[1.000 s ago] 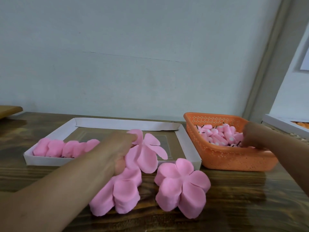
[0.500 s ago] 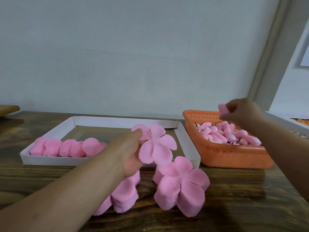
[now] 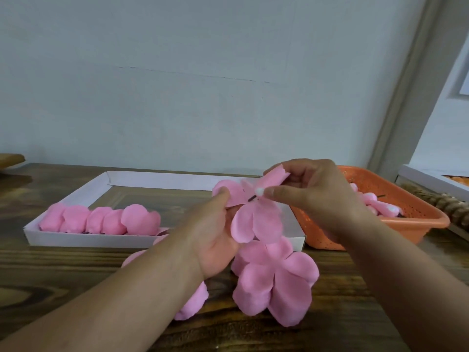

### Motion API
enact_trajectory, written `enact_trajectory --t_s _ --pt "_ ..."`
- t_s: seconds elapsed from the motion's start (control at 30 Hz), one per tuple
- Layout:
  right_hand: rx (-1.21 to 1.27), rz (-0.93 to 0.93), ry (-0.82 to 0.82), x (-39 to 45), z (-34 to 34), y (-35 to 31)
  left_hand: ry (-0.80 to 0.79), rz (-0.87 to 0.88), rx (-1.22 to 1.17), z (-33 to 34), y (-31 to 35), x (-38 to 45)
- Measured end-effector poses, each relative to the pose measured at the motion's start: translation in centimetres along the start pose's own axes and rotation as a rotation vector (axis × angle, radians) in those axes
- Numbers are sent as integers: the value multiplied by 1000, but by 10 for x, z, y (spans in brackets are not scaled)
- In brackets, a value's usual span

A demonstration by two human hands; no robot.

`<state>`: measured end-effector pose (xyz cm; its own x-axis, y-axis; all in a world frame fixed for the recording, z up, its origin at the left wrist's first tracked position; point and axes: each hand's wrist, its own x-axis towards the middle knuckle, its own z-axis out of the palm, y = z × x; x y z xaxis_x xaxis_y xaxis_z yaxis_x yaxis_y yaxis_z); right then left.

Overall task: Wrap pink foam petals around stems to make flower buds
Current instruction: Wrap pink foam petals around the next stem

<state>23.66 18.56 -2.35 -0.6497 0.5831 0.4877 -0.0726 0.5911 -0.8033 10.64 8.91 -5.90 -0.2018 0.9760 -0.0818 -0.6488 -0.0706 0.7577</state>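
My left hand [image 3: 213,235] pinches a pink five-lobed foam petal piece [image 3: 256,219] and holds it up over the table. My right hand [image 3: 312,196] pinches a small pink bud on a short dark stem [image 3: 256,194], and the stem's tip meets the middle of the petal piece. A stack of pink petal pieces [image 3: 276,283] lies on the wooden table below my hands. Another stack [image 3: 193,303] is partly hidden under my left forearm.
A white cardboard tray [image 3: 162,180] at the back left holds a row of finished pink buds [image 3: 101,221]. An orange plastic basket [image 3: 411,224] at the right holds several stemmed buds. A white box [image 3: 431,179] and a brown ridged object [image 3: 446,207] lie far right.
My right hand lifted a stemmed bud out of the orange basket and brought it left to the petal piece. My left hand raised that petal piece off the stack.
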Motion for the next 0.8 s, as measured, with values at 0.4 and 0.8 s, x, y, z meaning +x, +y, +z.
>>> enact_trajectory --t_s 0.4,0.8 --pt "-197 3 0 -1 6 9 79 46 -70 -3 -2 2" --pt "-253 -98 -101 -11 18 10 324 95 67 -5 -13 7"
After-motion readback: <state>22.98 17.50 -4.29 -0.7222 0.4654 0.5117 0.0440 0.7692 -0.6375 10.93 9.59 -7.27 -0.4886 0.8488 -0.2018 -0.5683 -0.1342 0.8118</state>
